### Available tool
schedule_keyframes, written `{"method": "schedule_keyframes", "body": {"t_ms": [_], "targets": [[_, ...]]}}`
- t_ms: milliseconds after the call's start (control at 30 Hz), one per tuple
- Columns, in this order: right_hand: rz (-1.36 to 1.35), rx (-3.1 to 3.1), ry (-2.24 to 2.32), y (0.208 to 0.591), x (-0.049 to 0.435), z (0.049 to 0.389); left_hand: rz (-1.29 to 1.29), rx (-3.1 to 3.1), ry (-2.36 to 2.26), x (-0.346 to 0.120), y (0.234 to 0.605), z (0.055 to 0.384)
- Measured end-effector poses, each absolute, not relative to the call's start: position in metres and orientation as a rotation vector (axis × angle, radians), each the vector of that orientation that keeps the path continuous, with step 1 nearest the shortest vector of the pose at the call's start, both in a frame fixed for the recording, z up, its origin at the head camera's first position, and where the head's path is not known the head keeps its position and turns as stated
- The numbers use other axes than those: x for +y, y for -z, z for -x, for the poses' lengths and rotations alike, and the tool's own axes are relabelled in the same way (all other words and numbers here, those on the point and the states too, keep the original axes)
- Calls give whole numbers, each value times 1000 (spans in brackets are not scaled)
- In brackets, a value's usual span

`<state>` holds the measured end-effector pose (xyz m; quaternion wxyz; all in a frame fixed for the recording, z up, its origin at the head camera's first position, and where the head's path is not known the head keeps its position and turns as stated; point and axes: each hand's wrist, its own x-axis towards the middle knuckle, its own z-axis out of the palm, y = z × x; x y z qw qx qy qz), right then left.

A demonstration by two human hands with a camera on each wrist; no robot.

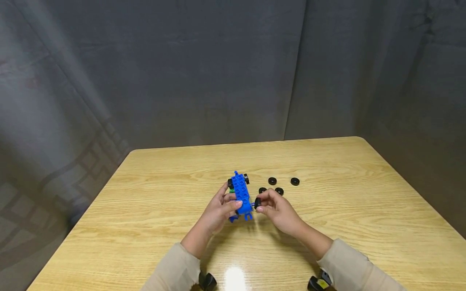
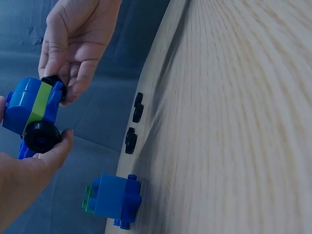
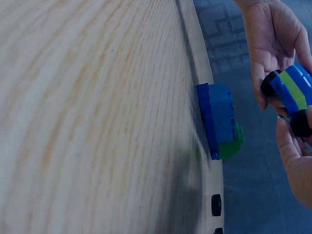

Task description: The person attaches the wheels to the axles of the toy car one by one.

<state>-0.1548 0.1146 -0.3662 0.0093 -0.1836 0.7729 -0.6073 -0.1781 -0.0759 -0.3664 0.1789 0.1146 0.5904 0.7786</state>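
My left hand [image 1: 218, 211] holds a blue toy vehicle [image 1: 242, 192] above the table, its thumb across the studded blue face turned toward me. In the left wrist view, a lime-green stripe [image 2: 40, 101] runs across its rounded blue body, and a black wheel [image 2: 42, 137] sits beside the left thumb. Two more wheels show at its far end in the head view. My right hand [image 1: 278, 212] pinches a black wheel [image 1: 257, 203] at the vehicle's near right side, where a short thin axle shows between the two.
Several loose black wheels [image 1: 295, 181] lie beyond my right hand. A blue block toy [image 3: 223, 114] with a green part [image 3: 231, 147] stands on the wooden table [image 1: 346, 173], left of those wheels and largely hidden in the head view. Grey curtains [image 1: 204, 72] hang behind.
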Motion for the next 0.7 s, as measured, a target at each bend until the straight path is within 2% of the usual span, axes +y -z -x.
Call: {"method": "schedule_keyframes", "body": {"t_ms": [700], "targets": [[530,2372,2029,372,108,151,-390,1607,-2218,-74,362,174]]}}
